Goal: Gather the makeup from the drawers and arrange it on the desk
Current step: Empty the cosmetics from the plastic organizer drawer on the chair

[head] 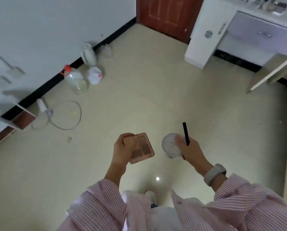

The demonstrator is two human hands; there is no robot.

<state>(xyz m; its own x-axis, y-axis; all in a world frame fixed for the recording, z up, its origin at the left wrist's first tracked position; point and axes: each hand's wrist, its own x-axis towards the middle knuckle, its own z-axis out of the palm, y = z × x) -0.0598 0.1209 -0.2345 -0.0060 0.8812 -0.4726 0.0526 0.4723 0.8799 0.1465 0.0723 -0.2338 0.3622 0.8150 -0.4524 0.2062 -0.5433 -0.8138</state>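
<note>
Clasped in the left hand (122,147) is a pink eyeshadow palette (143,147), lying flat; a round clear compact (171,145) and an upright black pencil (185,133) are pinched in the right hand (192,151). Well ahead and rightward, nearer the right hand, the white desk (206,22) is seen, makeup already laid on top.

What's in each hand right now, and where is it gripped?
Left hand: pink eyeshadow palette, gripped along its left edge. Right hand: round clear compact, held at its right side, plus a thin black pencil, lower end.
</note>
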